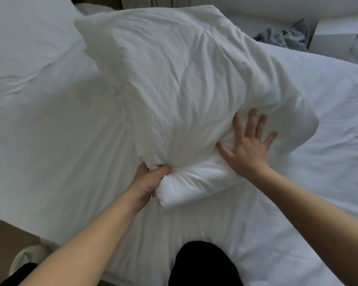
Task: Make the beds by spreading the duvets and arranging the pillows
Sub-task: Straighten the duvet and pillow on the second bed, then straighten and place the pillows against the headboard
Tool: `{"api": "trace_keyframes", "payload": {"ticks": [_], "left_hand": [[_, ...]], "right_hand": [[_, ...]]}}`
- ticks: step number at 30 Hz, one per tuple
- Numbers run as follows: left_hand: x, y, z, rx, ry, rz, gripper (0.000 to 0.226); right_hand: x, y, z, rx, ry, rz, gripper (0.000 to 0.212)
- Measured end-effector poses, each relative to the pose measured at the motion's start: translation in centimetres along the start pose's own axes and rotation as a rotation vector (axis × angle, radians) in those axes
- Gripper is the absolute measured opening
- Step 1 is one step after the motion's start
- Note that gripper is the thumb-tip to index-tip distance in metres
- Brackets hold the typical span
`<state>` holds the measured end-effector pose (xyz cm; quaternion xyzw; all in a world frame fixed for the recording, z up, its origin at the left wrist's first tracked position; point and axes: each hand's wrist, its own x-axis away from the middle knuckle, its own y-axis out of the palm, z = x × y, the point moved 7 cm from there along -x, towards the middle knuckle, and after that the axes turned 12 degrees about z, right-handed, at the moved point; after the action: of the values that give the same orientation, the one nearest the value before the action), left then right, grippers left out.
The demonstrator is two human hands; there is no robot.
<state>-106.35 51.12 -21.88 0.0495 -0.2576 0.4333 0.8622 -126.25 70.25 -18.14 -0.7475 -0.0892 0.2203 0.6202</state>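
White cotton bunches in the left hand [148, 182], whose fingers grip the pillow's [174, 79] near corner. The right hand [249, 145] lies flat with spread fingers, pressing the pillow's lower right side. The pillow rests at a slant on the bed [60, 151]. A second pillow [25, 38] lies far left; grey cloth [283, 36] sits beyond.

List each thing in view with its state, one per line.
held pillow: creased, near corner bunched
left hand: grips the held pillow's near corner
right hand: flat, fingers spread, pressing the held pillow
second pillow: lying on the bed, upper left
bed sheet: spread, wrinkled
grey cloth: crumpled in a heap
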Motion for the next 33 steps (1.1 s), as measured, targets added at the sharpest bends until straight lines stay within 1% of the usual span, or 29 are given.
{"api": "trace_keyframes", "payload": {"ticks": [1,3,5,6,9,11,14,16,18,21,22,24,25,26,28,30,31,33], "left_hand": [[-0.7,-1.8,1.0,-0.024,0.017,-0.019,0.036],[-2.4,-6.3,3.3,-0.11,0.045,-0.028,0.042],[-4.7,-11.0,5.9,-0.203,0.047,-0.011,0.048],[-6.0,-13.3,7.2,-0.238,0.038,0.011,0.046],[-9.9,-20.1,11.1,-0.363,0.001,0.067,0.038],[-12.4,-24.7,14.2,-0.473,0.01,0.086,0.036],[-16.1,-31.4,19.5,-0.609,0.013,0.119,0.029],[-18.3,-34.9,22.1,-0.658,0.001,0.154,0.017],[-19.7,-37.0,22.4,-0.694,-0.067,0.139,0.012],[-21.2,-38.3,20.3,-0.778,-0.145,0.063,0.012],[-21.7,-38.8,19.5,-0.789,-0.167,0.037,0.017],[-22.8,-40.2,18.7,-0.766,-0.263,-0.013,0.036],[-23.4,-40.9,18.8,-0.764,-0.298,-0.023,0.04],[-23.7,-41.3,19.3,-0.771,-0.315,-0.031,0.038],[-24.2,-41.7,20.6,-0.771,-0.308,-0.017,0.031],[-24.2,-41.9,22.1,-0.814,-0.271,-0.007,0.04],[-24.4,-42.3,23.3,-0.871,-0.232,0.012,0.045],[-25.7,-43.6,26.6,-1.066,-0.089,0.091,0.051]], "right_hand": [[-0.1,-0.4,-1.3,0.009,-0.038,0.006,0.098],[0.0,-0.8,-4.8,0.022,-0.1,-0.004,0.097],[0.3,-0.6,-9.2,0.023,-0.136,-0.018,0.095],[0.5,-0.3,-11.6,0.022,-0.147,-0.027,0.094],[1.4,0.7,-19.1,-0.005,-0.142,-0.092,0.092],[2.1,1.1,-24.3,-0.016,-0.158,-0.131,0.089],[2.7,1.1,-32.0,-0.014,-0.254,-0.174,0.087],[2.7,1.0,-36.7,-0.014,-0.308,-0.229,0.085],[3.2,1.9,-39.9,0.001,-0.304,-0.34,0.083],[4.0,2.4,-41.9,0.073,-0.249,-0.48,0.082],[4.1,2.3,-42.1,0.091,-0.248,-0.525,0.079],[4.1,1.7,-43.1,0.1,-0.255,-0.603,0.075],[3.7,1.1,-43.7,0.099,-0.258,-0.631,0.074],[3.3,0.4,-44.4,0.095,-0.255,-0.652,0.073],[2.4,-1.1,-46.0,0.065,-0.247,-0.67,0.072],[1.0,-2.9,-47.5,0.016,-0.242,-0.663,0.071],[0.0,-3.8,-48.3,-0.005,-0.262,-0.651,0.071],[-2.7,-5.3,-50.3,-0.032,-0.319,-0.621,0.071]]}}
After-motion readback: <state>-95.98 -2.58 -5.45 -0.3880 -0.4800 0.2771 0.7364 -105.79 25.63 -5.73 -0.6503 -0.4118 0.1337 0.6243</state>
